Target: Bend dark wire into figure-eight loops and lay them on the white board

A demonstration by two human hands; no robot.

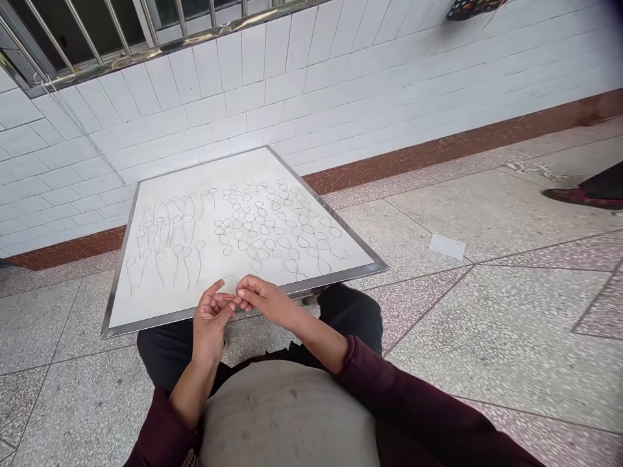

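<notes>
Just above the front edge of a white board with a grey metal rim (160, 318), my two hands meet. Between thumb and finger, my left hand (213, 318) pinches a thin dark wire (228, 277), its other fingers loosely curled. The fingertips of my right hand (256, 297) are closed on the same wire, touching the left thumb. Part of the wire arcs up over the board; the rest is hidden by my fingers. On the board's left lie several wires with a single loop and a long tail (178, 250). Several figure-eight wire loops (291, 254) cover the right side.
The board rests over my knees, its far edge near a white tiled wall (204, 110). Window bars (117, 29) are at upper left. To the right, a white paper piece (446, 246) lies on the speckled floor, and another person's shoe (584, 198) shows farther off.
</notes>
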